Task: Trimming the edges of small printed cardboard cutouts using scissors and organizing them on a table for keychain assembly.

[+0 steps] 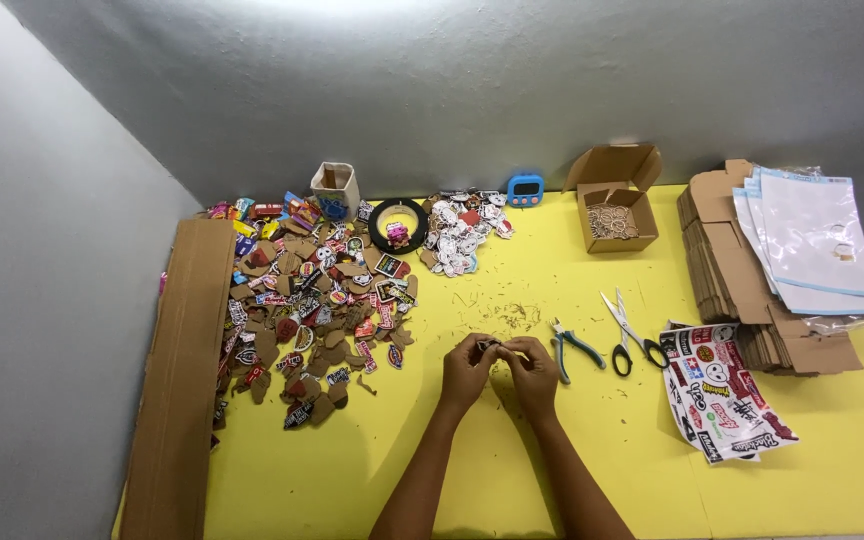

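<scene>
Head view, looking down on a yellow desk [512, 470]: left hand [467, 372] and right hand [532, 375] brought together at the middle, fingertips of both pinching one small dark cut-out piece [489, 345] held just above the desk surface between them, too small to tell its design. Judged as the stage of fiddling with a single piece, perhaps fitting or peeling something at its edge; calls next for a steady two-sided pinch and fine fingertip work, with a tool close by if needed. Just right of the right hand, green-handled pliers [574, 345], and beyond them black-handled scissors [630, 335]. Farther right, a printed sticker sheet [724, 392] lying against a stack of flat cardboard [742, 280] topped with clear plastic bags [810, 240]. Left of the left hand, a wide heap of cut-out cardboard-backed stickers [312, 310], bordered by a long cardboard strip [180, 380]. Ahead of the hands, paper scraps, a black ring [398, 226], a smaller sticker pile [462, 228], a blue timer [525, 189], and an open small carton [617, 205] holding what look like rings.
</scene>
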